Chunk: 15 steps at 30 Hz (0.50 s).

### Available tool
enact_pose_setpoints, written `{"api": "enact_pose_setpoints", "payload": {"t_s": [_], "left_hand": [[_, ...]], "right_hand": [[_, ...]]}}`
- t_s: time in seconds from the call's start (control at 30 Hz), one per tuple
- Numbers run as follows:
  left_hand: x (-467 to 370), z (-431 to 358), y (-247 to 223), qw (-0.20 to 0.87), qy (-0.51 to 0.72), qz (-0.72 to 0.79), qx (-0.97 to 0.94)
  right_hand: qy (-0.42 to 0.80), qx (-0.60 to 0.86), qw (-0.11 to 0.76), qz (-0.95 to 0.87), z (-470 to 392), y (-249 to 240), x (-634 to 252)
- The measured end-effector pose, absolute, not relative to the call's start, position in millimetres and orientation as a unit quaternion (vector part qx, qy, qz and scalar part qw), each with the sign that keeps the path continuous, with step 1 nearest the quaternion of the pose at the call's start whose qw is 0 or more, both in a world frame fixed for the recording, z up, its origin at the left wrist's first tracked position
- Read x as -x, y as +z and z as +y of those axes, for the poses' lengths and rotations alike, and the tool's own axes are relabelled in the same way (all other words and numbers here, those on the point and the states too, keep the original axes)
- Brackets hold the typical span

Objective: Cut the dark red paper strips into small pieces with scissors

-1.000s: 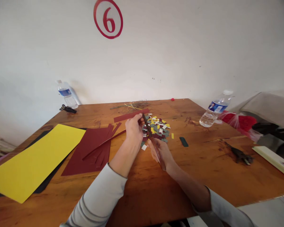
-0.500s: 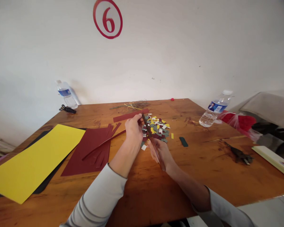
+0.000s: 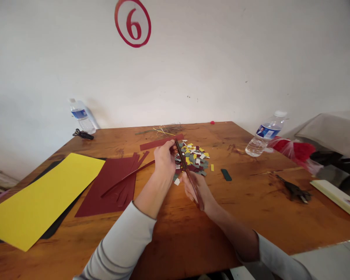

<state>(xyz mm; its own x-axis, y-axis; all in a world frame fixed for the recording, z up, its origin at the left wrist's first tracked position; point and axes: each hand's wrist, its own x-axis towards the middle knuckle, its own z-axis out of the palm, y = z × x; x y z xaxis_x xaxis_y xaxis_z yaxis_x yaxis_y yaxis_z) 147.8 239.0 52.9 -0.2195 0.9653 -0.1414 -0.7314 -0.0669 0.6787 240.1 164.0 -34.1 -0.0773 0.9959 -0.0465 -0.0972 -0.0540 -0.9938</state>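
Note:
In the head view, my left hand [image 3: 165, 159] is closed around a narrow dark red paper strip [image 3: 128, 177], whose long tail slants down to the left over a dark red sheet [image 3: 100, 190]. My right hand [image 3: 200, 186] grips scissors [image 3: 196, 189] with brownish-red handles, their dark blades pointing up and away beside my left fingertips. How far the blades are apart is hard to see. Below and behind the scissors lies a pile of small paper pieces [image 3: 196, 155] in yellow, white, grey and dark red. My hands hide part of that pile.
A yellow sheet [image 3: 52, 194] overlaps a black one at left. Beyond my left hand lies a wider red strip [image 3: 150, 145]. Water bottles stand at the left [image 3: 83, 116] and right [image 3: 264, 134]. A dark green piece [image 3: 226, 174] and a black plug [image 3: 297, 191] lie to the right.

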Motion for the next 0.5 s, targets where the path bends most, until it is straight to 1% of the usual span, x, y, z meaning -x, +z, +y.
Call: {"api": "enact_pose_setpoints", "payload": {"t_s": [0.27, 0.5], "left_hand": [[-147.3, 240.6, 49.5, 0.6, 0.701, 0.331, -0.197], [-146.7, 240.2, 49.0, 0.604, 0.7, 0.327, -0.197]], "right_hand": [[0.543, 0.474, 0.493, -0.488, 162.5, -30.7, -238.6], [0.566, 0.466, 0.501, -0.459, 162.8, -26.4, -238.1]]}}
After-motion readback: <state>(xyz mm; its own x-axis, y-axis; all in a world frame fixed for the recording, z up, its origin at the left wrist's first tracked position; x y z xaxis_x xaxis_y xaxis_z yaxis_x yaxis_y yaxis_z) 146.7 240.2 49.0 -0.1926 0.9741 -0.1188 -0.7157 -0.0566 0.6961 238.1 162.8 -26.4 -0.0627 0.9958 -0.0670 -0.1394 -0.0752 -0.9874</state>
